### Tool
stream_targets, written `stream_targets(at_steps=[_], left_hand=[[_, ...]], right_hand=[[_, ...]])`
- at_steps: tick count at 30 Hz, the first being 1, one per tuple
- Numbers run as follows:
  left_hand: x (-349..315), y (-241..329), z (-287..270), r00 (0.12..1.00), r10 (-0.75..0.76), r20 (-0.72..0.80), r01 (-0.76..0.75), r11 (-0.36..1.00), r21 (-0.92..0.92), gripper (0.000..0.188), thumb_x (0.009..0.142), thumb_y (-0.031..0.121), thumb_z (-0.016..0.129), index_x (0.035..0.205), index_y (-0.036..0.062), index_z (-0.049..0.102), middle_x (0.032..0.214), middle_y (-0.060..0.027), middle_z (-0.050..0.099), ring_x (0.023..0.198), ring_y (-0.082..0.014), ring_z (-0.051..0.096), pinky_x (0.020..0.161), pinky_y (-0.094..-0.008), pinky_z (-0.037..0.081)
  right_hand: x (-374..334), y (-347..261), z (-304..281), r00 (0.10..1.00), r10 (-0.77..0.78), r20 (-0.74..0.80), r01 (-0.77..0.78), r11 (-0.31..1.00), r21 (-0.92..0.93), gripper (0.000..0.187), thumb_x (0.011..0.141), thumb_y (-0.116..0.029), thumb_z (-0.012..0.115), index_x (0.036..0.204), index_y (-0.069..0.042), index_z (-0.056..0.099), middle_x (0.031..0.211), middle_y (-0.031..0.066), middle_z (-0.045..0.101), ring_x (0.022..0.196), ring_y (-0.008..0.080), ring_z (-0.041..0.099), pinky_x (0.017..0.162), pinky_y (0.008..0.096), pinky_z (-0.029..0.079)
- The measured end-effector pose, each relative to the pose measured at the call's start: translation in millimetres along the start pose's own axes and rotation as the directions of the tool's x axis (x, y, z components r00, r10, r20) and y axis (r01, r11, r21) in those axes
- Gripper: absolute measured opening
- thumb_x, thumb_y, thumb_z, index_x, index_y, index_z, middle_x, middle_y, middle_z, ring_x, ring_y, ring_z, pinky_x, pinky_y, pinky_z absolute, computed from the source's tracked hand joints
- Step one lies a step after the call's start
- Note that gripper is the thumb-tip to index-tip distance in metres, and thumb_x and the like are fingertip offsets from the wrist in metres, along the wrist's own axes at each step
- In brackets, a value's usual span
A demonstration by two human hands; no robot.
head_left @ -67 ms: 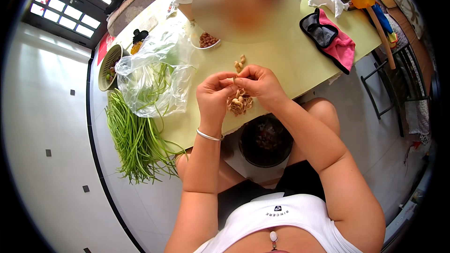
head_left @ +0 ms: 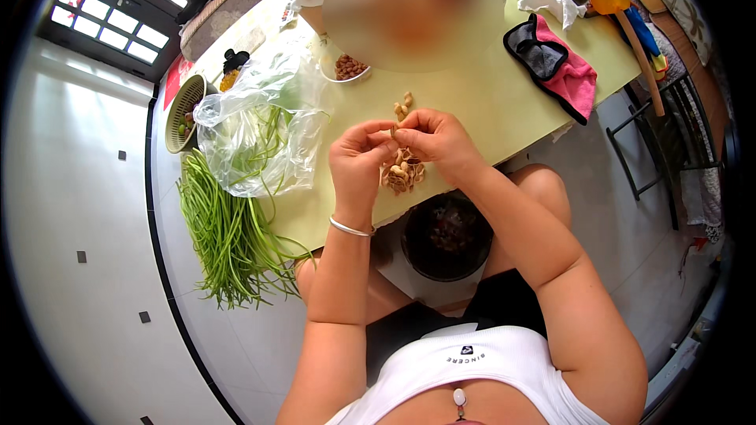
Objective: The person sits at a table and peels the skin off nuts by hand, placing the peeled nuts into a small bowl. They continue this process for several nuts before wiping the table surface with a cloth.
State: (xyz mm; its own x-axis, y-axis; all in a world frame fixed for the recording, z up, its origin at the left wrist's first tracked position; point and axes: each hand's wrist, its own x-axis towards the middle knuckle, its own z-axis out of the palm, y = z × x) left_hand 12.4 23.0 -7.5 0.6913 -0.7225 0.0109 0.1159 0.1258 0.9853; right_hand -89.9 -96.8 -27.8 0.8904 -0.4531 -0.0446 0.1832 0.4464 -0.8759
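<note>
My left hand [head_left: 361,159] and my right hand [head_left: 438,145] meet over the near edge of the table, fingertips pinched together on a peanut [head_left: 394,132]. Only a sliver of it shows between the fingers. Right below them lies a heap of peanut shells [head_left: 405,176], partly covered by my hands. Just past my fingertips are a few whole peanuts [head_left: 405,105] on the tabletop. Farther off, to the left, a white bowl [head_left: 326,72] holds reddish-brown shelled peanuts [head_left: 350,68].
On the pale yellow table [head_left: 480,122], a clear plastic bag [head_left: 260,122] and long green stalks [head_left: 228,236] lie left, by a basket [head_left: 176,122]. A pink and black cloth [head_left: 568,75] sits right. Below the edge, a black bin [head_left: 445,248] stands between my knees. The far middle is blurred.
</note>
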Motion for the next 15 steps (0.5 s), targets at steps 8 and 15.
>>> stream_targets(at_steps=[8,15], left_hand=[[-3.1,7.8,5.2,0.996,0.081,-0.03,-0.071,0.965,0.254,0.021,0.076,-0.011,0.067,0.095,-0.0044,0.068,0.081,-0.0087,0.07,0.069,-0.0098,0.063,0.061,-0.0205,0.05],[-6.3,8.4,6.4,0.983,0.183,-0.003,-0.163,0.884,0.437,0.018,0.074,-0.013,0.066,0.09,-0.0049,0.068,0.077,-0.0071,0.069,0.069,-0.0098,0.064,0.063,-0.0212,0.052]], right_hand=[[-0.5,-6.2,-0.8,0.999,0.035,-0.03,-0.038,0.99,-0.135,0.01,0.088,-0.01,0.065,0.089,0.0,0.064,0.072,-0.0023,0.058,0.058,0.0029,0.045,0.05,0.0191,0.034],[-1.0,-3.2,0.6,0.998,0.024,-0.064,-0.036,0.977,-0.209,0.008,0.085,-0.009,0.065,0.084,-0.001,0.066,0.071,-0.0031,0.059,0.061,0.0026,0.048,0.053,0.0187,0.038]])
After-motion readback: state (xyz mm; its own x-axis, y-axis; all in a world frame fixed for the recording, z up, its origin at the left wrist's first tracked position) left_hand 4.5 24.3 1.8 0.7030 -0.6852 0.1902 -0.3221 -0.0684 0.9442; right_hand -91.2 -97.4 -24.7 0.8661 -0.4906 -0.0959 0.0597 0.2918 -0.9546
